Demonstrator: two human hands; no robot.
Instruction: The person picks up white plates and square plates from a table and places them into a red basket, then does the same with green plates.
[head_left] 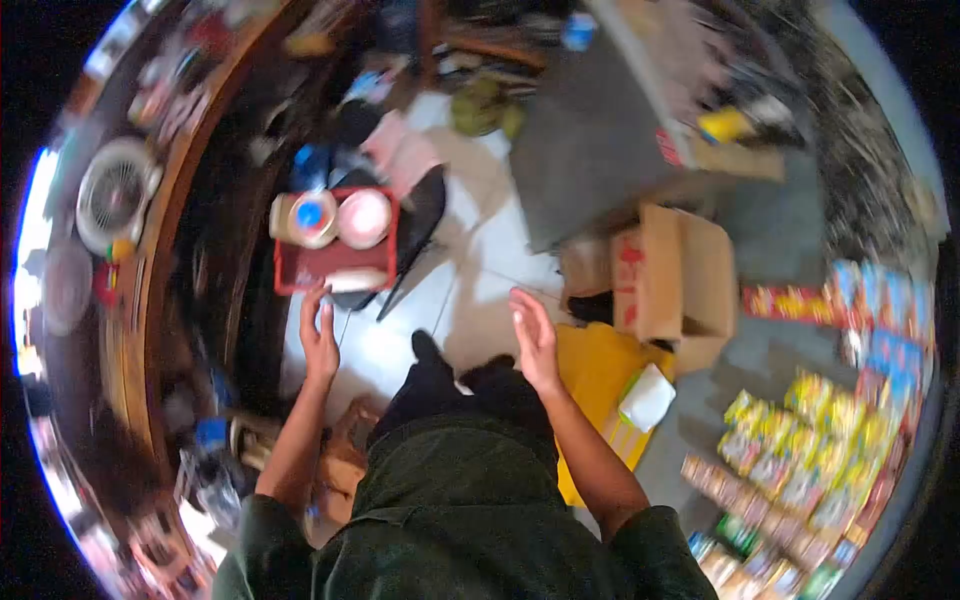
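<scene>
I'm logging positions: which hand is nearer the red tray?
Left. Left hand: at the near edge of the red tray, contact unclear. Right hand: farther off, to the tray's right.

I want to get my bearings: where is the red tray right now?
In the head view, the red tray is left of centre, just above the left hand in the picture.

Plastic tray (318,262), cardboard box (660,278) — matt, floor tiles (385,345) — glossy
</scene>
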